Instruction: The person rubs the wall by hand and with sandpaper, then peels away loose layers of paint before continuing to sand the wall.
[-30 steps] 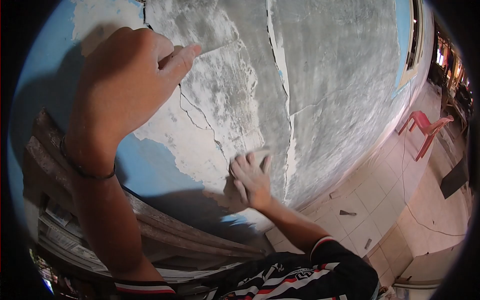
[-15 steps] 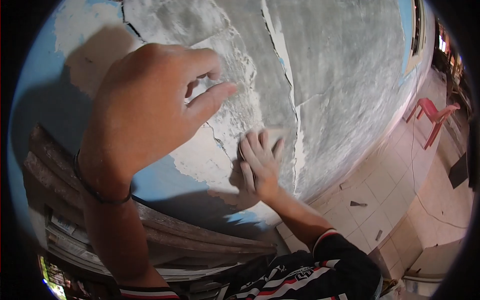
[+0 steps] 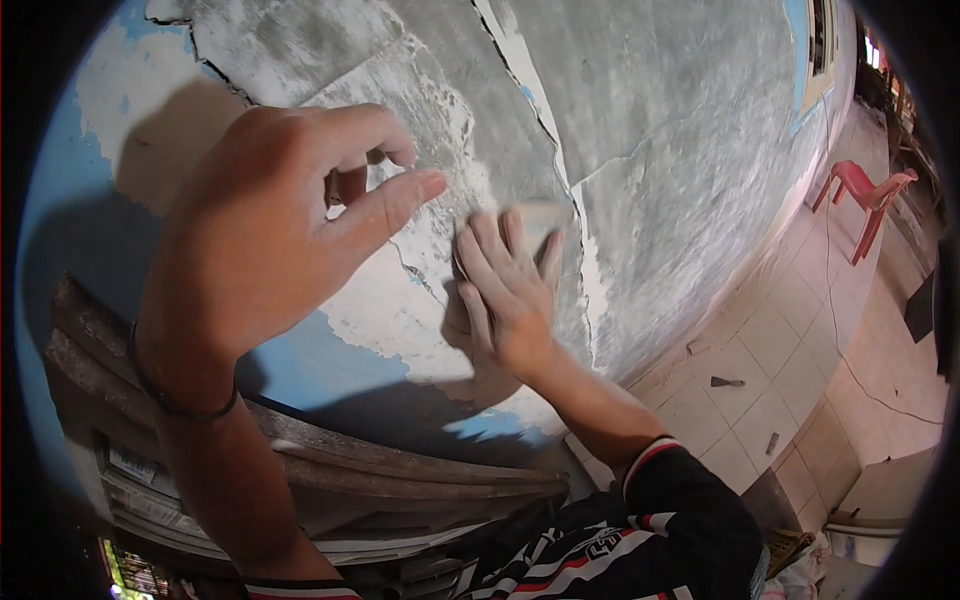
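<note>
My left hand [image 3: 270,230] is raised close to the camera at the left, in front of the wall [image 3: 680,150]. Its fingers are curled, a gap shows between thumb and forefinger, and nothing is in it. Lower and further right, my right hand [image 3: 510,290] presses a flat, pale block [image 3: 548,212] against the wall, fingers spread over it. The block is blurred and mostly covered. Around it are grey and white plaster, peeling blue paint and a long dark crack just to the right.
Long, dusty ridged boards [image 3: 400,463] lie below my left hand. On the tiled floor at the right are a scraper [image 3: 728,382], a small grey object [image 3: 772,443] and a red plastic chair [image 3: 868,200]. A thin cable runs past the chair.
The view has shifted, moving the wall up and left in the picture. My left hand sits slightly lower and further left; my right hand appears higher, still on the block near the crack.
</note>
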Motion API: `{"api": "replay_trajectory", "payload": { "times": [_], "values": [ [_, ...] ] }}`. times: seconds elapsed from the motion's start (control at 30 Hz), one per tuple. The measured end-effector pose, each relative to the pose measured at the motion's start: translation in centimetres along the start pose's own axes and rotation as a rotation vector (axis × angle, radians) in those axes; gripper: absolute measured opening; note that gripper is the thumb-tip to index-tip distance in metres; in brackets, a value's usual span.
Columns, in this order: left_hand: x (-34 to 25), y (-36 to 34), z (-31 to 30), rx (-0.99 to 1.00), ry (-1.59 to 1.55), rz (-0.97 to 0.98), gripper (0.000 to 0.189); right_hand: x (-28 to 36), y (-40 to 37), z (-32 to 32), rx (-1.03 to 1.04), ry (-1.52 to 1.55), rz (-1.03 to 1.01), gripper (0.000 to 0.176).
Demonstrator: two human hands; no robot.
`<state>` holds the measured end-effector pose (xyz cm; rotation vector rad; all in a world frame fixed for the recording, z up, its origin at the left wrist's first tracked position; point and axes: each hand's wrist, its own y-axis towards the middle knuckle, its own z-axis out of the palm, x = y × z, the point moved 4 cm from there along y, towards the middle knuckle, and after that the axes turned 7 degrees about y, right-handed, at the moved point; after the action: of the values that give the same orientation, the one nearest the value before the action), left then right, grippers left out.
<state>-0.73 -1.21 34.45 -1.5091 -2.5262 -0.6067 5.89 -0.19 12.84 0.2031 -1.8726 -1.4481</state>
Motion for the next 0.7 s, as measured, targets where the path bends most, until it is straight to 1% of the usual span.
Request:
{"api": "replay_trajectory", "payload": {
  "times": [0.07,0.13,0.2,0.27,0.3,0.33,0.4,0.43,0.53,0.63,0.7],
  "values": [
    [0.3,0.1,0.0,-0.005,0.012,-0.011,0.015,0.6,1.4,-0.3,-0.089,-0.048,-0.056,0.045],
    [0.5,0.0,0.1,-0.029,0.023,0.014,0.015,-0.1,-1.1,0.1,-0.021,-0.04,0.025,0.045],
    [0.6,-0.2,0.1,-0.069,0.035,0.057,0.016,-1.1,-5.5,1.2,0.044,-0.053,0.109,0.044],
    [0.5,-0.3,0.0,-0.084,0.038,0.076,0.016,-1.6,-7.8,1.7,0.019,-0.061,0.088,0.045],
    [0.5,-0.2,0.0,-0.069,0.016,0.054,0.016,-1.7,-8.3,1.8,0.01,-0.063,0.08,0.045],
    [0.5,-0.2,0.1,-0.055,-0.006,0.033,0.016,-1.3,-6.5,1.5,0.034,-0.089,0.093,0.045],
    [0.7,-0.2,0.0,-0.003,-0.088,-0.06,0.016,-0.2,-1.7,0.5,-0.036,-0.09,0.044,0.045],
    [0.6,-0.1,-0.1,-0.001,-0.083,-0.064,0.015,0.1,-0.4,0.2,-0.073,-0.09,0.011,0.044],
    [0.6,0.1,-0.1,0.011,-0.065,-0.078,0.014,0.3,-0.2,0.2,-0.107,-0.079,-0.002,0.044],
    [0.6,0.3,0.1,0.019,-0.037,-0.056,0.014,-1.0,-6.0,1.1,0.032,-0.091,0.092,0.045],
    [0.7,0.3,0.2,0.003,-0.023,-0.023,0.014,-1.2,-7.6,1.2,0.026,-0.109,0.07,0.045]
  ]
}}
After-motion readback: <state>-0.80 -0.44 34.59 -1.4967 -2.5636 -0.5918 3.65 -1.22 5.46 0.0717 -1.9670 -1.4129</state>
